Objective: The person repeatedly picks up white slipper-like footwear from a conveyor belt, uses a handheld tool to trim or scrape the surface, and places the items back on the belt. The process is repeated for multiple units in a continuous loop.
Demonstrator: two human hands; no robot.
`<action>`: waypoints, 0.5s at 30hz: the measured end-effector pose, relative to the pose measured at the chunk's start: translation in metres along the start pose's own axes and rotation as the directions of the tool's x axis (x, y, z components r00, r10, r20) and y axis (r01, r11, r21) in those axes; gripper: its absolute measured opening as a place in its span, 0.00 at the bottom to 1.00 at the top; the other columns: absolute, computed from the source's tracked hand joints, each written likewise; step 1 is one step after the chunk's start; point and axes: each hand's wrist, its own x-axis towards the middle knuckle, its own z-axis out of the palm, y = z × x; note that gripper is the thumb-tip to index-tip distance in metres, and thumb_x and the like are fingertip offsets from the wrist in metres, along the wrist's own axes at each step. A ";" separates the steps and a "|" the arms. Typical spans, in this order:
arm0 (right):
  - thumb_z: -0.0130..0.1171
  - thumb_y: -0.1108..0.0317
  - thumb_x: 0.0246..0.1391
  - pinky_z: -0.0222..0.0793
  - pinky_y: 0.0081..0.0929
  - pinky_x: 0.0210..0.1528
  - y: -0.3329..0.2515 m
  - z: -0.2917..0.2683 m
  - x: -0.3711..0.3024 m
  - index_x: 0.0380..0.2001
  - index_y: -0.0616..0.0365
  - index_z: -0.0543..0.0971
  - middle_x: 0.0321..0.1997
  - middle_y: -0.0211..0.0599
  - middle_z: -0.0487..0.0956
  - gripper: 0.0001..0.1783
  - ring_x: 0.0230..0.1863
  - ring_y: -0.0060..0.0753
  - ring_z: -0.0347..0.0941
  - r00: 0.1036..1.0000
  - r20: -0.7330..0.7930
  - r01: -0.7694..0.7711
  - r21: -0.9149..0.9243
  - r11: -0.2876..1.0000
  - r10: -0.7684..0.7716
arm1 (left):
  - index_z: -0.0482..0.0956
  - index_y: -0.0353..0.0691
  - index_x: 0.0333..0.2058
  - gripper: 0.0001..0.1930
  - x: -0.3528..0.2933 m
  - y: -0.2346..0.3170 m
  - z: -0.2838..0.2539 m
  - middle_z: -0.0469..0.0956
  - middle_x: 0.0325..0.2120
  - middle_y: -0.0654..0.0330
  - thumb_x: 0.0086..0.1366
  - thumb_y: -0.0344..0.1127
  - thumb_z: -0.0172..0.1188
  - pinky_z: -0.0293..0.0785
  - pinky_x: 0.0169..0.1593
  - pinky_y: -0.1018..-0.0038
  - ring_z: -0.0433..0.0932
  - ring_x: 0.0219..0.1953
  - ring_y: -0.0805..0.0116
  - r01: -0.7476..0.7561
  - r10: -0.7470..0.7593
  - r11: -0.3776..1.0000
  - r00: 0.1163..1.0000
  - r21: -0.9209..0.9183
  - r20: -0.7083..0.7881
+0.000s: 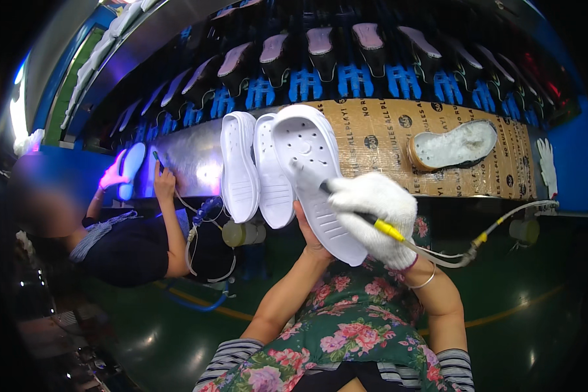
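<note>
My bare left hand (pixel 309 228) grips a white shoe sole (pixel 330 219) from its left side and underneath; part of that hand is hidden behind the sole. The sole is tilted up, its hollow inner face with small holes and ridges turned toward me. In a white knitted glove, my right hand (pixel 375 212) is closed round a glue brush (pixel 326 186) fed by a thin hose with a yellow fitting (pixel 389 230). Its pale bristles are over the sole's inner face. Just left, a second white sole (pixel 270 176) and a third white sole (pixel 239 166) stand side by side.
Cardboard (pixel 366 144) covers part of the metal bench (pixel 196 153), with a tan-edged, white-coated sole (pixel 457 145) on it. A white glove (pixel 546 166) lies at right. Behind runs a rack of shoe uppers (pixel 320 49) over blue clamps (pixel 355 81). At left a co-worker (pixel 130 245) holds a bluish sole (pixel 132 170).
</note>
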 end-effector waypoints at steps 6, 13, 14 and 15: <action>0.73 0.73 0.49 0.82 0.38 0.46 0.005 0.027 -0.012 0.39 0.52 0.89 0.43 0.39 0.89 0.11 0.43 0.40 0.86 0.972 0.026 0.233 -0.170 0.958 -0.232 | 0.56 0.48 0.77 0.58 0.017 0.005 -0.004 0.69 0.68 0.40 0.62 0.86 0.46 0.68 0.72 0.46 0.72 0.68 0.43 0.076 -0.079 0.977 0.997 0.199 0.012; 0.73 0.72 0.46 0.81 0.39 0.48 0.011 0.010 -0.007 0.40 0.54 0.88 0.46 0.41 0.88 0.14 0.43 0.47 0.86 0.978 0.034 0.209 -0.118 0.971 -0.207 | 0.53 0.46 0.77 0.57 0.030 0.011 0.017 0.69 0.66 0.37 0.64 0.87 0.38 0.71 0.68 0.41 0.72 0.66 0.38 -0.029 0.021 0.987 0.998 0.158 0.051; 0.73 0.72 0.47 0.81 0.39 0.48 0.006 0.016 -0.011 0.40 0.54 0.88 0.47 0.41 0.88 0.14 0.43 0.47 0.86 0.968 0.093 0.244 -0.168 0.955 -0.232 | 0.53 0.46 0.77 0.58 0.032 0.012 0.019 0.69 0.66 0.37 0.63 0.88 0.39 0.73 0.66 0.39 0.73 0.65 0.36 -0.004 -0.007 0.993 0.996 0.121 0.088; 0.73 0.71 0.47 0.81 0.37 0.47 0.005 0.018 -0.013 0.39 0.52 0.88 0.45 0.38 0.88 0.13 0.42 0.43 0.86 0.963 0.137 0.246 -0.110 0.963 -0.230 | 0.54 0.44 0.76 0.60 0.035 0.018 0.012 0.68 0.65 0.37 0.61 0.88 0.43 0.75 0.61 0.34 0.73 0.62 0.31 0.136 -0.139 0.990 0.989 0.049 0.059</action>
